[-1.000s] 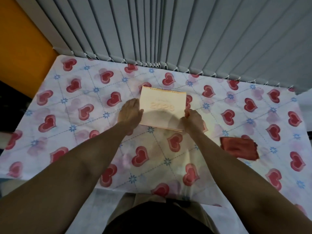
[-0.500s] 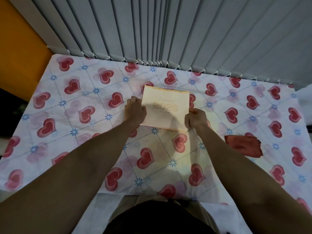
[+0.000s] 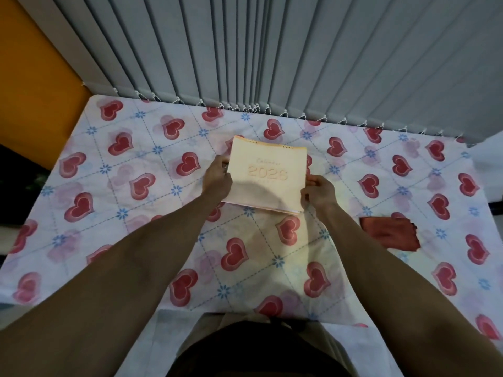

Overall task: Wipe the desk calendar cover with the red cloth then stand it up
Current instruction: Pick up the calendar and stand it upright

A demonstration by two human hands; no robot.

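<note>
Both hands grip the desk calendar (image 3: 268, 176): left hand (image 3: 217, 176) pinching its nine o'clock edge, right hand (image 3: 318, 190) its three o'clock edge, arms outstretched. Red cloth (image 3: 389, 232) lies at four o'clock.

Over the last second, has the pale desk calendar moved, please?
Yes: the pale desk calendar has tilted up, its spiral edge rising toward the grey blinds.

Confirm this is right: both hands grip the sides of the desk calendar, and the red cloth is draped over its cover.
One detail is wrong. The left hand and right hand do grip the sides of the desk calendar, but the red cloth is not on its cover. The head view shows it lying on the heart-print tablecloth, to the right of the calendar and apart from it.
</note>
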